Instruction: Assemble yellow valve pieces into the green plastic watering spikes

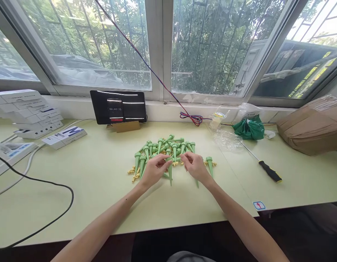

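My left hand (154,169) is closed around the capped top of a green plastic watering spike (170,176), whose tapered tip points down towards me. To its right, my right hand (196,167) has thumb and fingertips pinched together; whatever is between them is too small or hidden to make out. Behind both hands lies a heap of similar green spikes (159,145). Small yellow plastic valve pieces (136,177) show at the heap's left edge and between the spikes. Beyond my right hand, another green spike (210,166) lies on the table, with yellow pieces beside it.
A tablet (130,106) showing a timer leans on a cardboard stand (124,126) at the back. White boxes (34,109) are stacked left, near a black cable (56,185). Rightward lie a screwdriver (270,171), a green plastic bag (249,128) and a brown package (313,127).
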A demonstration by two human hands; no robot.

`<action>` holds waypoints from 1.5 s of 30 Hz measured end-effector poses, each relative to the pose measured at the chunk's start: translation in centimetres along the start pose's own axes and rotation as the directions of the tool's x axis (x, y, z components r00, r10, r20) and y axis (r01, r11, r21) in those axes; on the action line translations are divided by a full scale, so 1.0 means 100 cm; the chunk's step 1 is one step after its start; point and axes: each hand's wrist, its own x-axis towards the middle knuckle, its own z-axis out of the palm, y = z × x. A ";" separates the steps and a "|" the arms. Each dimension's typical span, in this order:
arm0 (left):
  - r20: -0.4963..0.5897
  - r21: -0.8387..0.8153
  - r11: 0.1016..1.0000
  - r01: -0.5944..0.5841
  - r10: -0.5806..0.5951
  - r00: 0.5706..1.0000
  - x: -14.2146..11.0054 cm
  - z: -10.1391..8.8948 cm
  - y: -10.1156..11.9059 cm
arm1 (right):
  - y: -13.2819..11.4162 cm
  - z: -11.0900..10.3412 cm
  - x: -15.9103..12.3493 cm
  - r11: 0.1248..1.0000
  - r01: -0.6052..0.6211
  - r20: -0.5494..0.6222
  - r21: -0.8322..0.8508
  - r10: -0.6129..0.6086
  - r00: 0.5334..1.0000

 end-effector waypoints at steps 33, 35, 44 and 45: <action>0.035 -0.024 0.999 -0.031 0.032 0.999 -0.001 0.002 0.002 | 0.006 0.021 -0.016 0.951 -0.082 0.112 0.297 0.050 0.992; 0.033 -0.023 0.999 -0.034 0.035 0.999 -0.001 0.002 0.002 | 0.007 0.022 -0.017 0.956 -0.065 0.109 0.287 0.035 0.993; 0.026 -0.005 1.000 -0.031 0.031 0.999 -0.001 0.001 0.003 | 0.002 0.015 -0.018 0.995 0.010 0.076 0.098 -0.017 0.997; 0.025 0.000 1.000 -0.031 0.031 0.999 -0.001 0.001 0.003 | -0.001 0.013 -0.018 0.999 0.035 0.069 0.039 -0.038 0.997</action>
